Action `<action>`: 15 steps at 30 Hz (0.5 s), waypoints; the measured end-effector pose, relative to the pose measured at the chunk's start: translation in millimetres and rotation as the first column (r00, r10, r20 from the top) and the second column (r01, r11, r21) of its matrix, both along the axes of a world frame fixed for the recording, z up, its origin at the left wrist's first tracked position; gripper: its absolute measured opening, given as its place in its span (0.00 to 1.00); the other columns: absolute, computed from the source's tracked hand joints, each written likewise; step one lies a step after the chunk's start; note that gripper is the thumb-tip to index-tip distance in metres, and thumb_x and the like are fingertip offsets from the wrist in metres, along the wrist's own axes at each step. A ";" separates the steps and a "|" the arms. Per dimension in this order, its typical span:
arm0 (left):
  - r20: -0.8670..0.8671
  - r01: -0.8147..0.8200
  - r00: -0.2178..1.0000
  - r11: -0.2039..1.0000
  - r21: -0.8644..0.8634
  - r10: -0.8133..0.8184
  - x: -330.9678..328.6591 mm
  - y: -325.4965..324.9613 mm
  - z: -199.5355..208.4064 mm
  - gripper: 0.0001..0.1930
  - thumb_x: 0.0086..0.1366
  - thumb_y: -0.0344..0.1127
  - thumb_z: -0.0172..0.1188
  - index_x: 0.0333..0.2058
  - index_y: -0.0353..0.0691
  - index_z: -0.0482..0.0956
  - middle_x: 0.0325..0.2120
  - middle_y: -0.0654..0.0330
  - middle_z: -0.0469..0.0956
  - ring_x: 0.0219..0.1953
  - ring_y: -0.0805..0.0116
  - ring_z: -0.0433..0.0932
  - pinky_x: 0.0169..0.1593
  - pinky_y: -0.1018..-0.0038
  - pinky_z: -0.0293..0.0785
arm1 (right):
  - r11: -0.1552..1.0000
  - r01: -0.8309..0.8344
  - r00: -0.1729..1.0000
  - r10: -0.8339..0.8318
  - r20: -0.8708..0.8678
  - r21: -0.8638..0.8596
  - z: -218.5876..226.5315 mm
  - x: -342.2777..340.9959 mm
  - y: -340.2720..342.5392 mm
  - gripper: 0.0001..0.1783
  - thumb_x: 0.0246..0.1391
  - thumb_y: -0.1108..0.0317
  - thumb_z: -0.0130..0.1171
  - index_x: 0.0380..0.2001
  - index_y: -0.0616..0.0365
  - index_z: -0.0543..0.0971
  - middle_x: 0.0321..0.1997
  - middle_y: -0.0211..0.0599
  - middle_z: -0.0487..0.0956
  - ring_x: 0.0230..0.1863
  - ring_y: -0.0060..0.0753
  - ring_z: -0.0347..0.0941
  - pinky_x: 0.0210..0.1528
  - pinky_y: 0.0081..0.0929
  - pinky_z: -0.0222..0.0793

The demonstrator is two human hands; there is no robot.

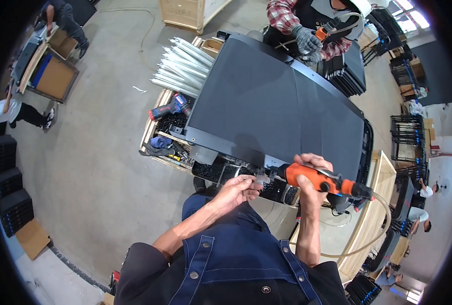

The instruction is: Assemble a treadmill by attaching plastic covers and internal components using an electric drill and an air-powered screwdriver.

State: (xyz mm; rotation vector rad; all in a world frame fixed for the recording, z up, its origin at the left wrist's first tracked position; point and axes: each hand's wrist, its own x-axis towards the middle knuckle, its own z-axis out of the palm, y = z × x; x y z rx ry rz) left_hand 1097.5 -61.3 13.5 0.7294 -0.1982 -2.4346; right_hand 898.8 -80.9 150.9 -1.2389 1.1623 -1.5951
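Note:
My right hand (312,175) is wrapped round an orange air screwdriver (315,177) with a pale hose at its rear. The tool lies level, its dark nose pointing left at the near edge of a black treadmill deck (256,96). Just left of the nose is my left hand (238,190), thumb and fingers pinched together by the deck's near edge. What they hold, if anything, is too small to name. Beneath that edge sit bins of small black parts (208,172), partly hidden by my hands.
Across the deck, a co-worker's gloved hands (307,43) hold another orange tool (321,34). A bundle of silvery rods (183,66) and a cordless drill (170,107) lie left of the deck. The pale hose (387,213) loops at right, by a wooden frame (383,175).

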 end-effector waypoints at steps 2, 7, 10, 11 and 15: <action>-0.039 -0.088 0.995 0.992 0.088 0.092 0.0 2.3 2.7 0.13 0.76 0.38 0.52 0.52 0.38 0.73 0.44 0.54 0.81 0.42 0.67 0.82 0.47 0.71 0.80 | 1.000 -0.021 0.989 0.020 0.145 0.007 5.2 0.1 8.1 0.26 0.47 0.71 0.69 0.49 0.57 0.70 0.48 0.45 0.75 0.51 0.45 0.77 0.61 0.55 0.71; -0.232 -0.213 0.941 0.964 0.159 0.246 -2.3 6.0 9.6 0.13 0.74 0.39 0.54 0.50 0.40 0.75 0.42 0.56 0.83 0.42 0.65 0.83 0.45 0.71 0.82 | 0.998 -0.031 0.947 0.045 0.318 -0.049 -0.5 0.3 16.9 0.25 0.47 0.69 0.68 0.48 0.55 0.70 0.46 0.43 0.76 0.48 0.43 0.77 0.62 0.60 0.68; -0.188 -0.244 0.944 0.956 0.162 0.273 3.4 6.2 11.2 0.12 0.74 0.39 0.54 0.50 0.40 0.75 0.38 0.58 0.83 0.39 0.66 0.83 0.44 0.71 0.83 | 0.999 -0.025 0.927 0.035 0.373 -0.032 -8.0 5.0 15.8 0.25 0.47 0.70 0.67 0.49 0.54 0.71 0.47 0.42 0.76 0.48 0.43 0.78 0.62 0.60 0.69; -0.181 -0.255 0.942 0.953 0.162 0.283 5.2 6.6 11.9 0.12 0.73 0.39 0.55 0.49 0.40 0.75 0.37 0.58 0.83 0.38 0.67 0.83 0.44 0.72 0.82 | 1.000 -0.006 0.919 0.004 0.394 0.005 -9.0 6.9 16.1 0.26 0.47 0.68 0.68 0.49 0.53 0.71 0.46 0.41 0.76 0.48 0.42 0.77 0.63 0.60 0.68; -0.140 -0.284 0.945 0.953 0.103 0.296 19.4 5.1 14.3 0.12 0.73 0.40 0.56 0.48 0.40 0.76 0.35 0.60 0.83 0.36 0.71 0.83 0.42 0.74 0.81 | 0.998 0.016 0.878 -0.040 0.477 0.054 -14.3 17.5 15.0 0.25 0.49 0.69 0.66 0.51 0.52 0.71 0.47 0.40 0.77 0.48 0.40 0.77 0.64 0.59 0.67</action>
